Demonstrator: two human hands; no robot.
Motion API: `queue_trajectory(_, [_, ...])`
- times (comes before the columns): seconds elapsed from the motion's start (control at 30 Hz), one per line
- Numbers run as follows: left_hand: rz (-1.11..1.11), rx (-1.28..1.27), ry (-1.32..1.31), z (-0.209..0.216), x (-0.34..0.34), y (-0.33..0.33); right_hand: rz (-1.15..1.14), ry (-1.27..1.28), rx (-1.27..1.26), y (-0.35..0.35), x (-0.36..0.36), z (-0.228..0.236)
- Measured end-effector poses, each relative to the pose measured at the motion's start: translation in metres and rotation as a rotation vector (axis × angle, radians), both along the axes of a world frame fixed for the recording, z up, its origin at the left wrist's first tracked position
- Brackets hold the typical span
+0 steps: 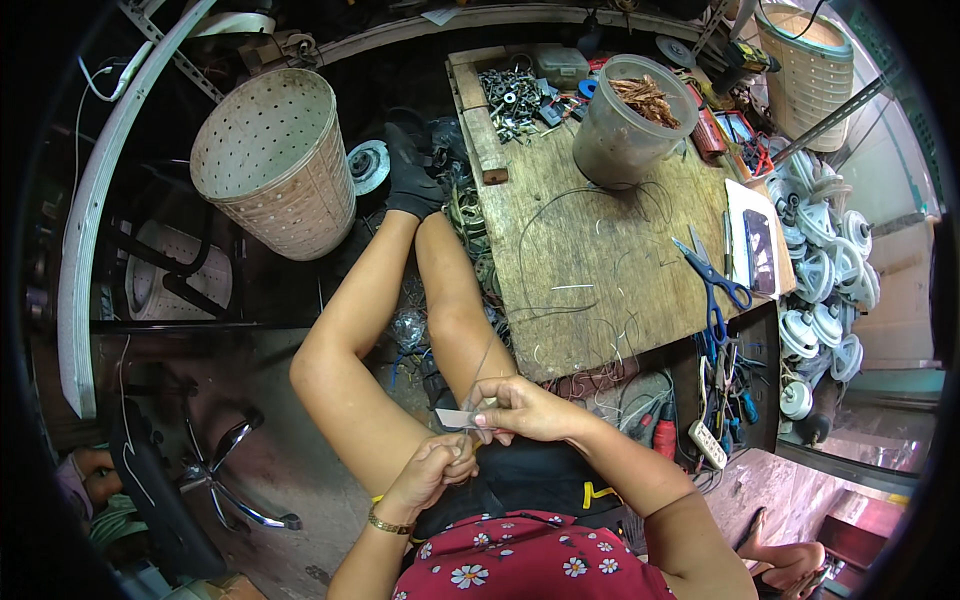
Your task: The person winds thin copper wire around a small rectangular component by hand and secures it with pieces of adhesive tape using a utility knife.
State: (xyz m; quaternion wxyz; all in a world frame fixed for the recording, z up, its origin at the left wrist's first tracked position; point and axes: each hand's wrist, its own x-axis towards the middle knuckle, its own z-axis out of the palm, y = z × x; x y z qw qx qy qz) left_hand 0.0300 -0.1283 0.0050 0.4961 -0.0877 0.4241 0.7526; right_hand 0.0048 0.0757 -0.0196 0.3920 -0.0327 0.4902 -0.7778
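Note:
Over my lap, both hands work close together. My right hand (525,408) pinches a flat, pale blade (456,419) between thumb and fingers. My left hand (440,467) is closed just below it, its fingertips curled in; a thin wire seems to pass between the hands, but what the fist grips is too small to make out. A thin dark strand (487,358) rises from beside the blade toward the wooden table (560,250). On the table lie loose wire pieces, with a short white one (572,287) near the middle.
Blue-handled scissors (712,280) and a phone (760,252) lie at the table's right. A clear bucket (620,130) holds copper wire (647,100); screws (512,100) are heaped behind. A perforated basket (275,170) stands left. Hand tools (722,390) hang off the table's near right corner.

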Motion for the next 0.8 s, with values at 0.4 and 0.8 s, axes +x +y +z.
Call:
queue_trajectory(0.4, [-0.041, -0.012, -0.048, 0.007, 0.002, 0.008, -0.176, -0.076, 0.081, -0.002, -0.001, 0.004])
queue_trajectory(0.8, [-0.042, 0.134, -0.159, 0.004, 0.007, 0.017, -0.09, 0.0, 0.01, 0.018, 0.003, 0.008])
